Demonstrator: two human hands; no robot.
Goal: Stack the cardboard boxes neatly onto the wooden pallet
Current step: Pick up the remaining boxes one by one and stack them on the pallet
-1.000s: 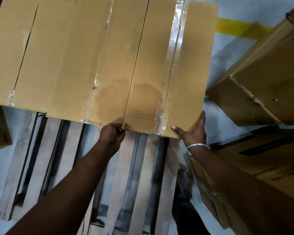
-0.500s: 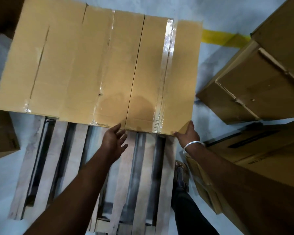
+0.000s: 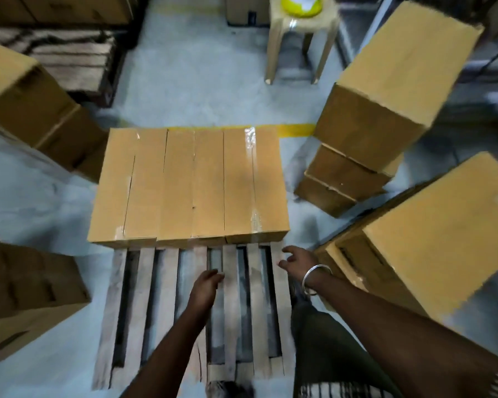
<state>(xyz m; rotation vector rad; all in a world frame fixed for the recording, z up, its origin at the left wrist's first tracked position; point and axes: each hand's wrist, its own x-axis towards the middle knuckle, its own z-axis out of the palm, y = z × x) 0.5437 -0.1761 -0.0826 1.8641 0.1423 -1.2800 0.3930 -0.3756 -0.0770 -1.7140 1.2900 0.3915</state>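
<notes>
A second ago both hands were on the near edge of the row of cardboard boxes (image 3: 188,185): the left hand (image 3: 206,288) curled at the front edge, the right hand (image 3: 298,261) flat against the right corner. Now both are off the cardboard and lower in the frame, above the bare slats of the wooden pallet (image 3: 144,311), fingers loosely curled and holding nothing. The boxes, which filled the upper frame, now sit smaller at centre. The view takes in a stool (image 3: 301,24) at the top and box stacks (image 3: 385,110) on either side.
</notes>
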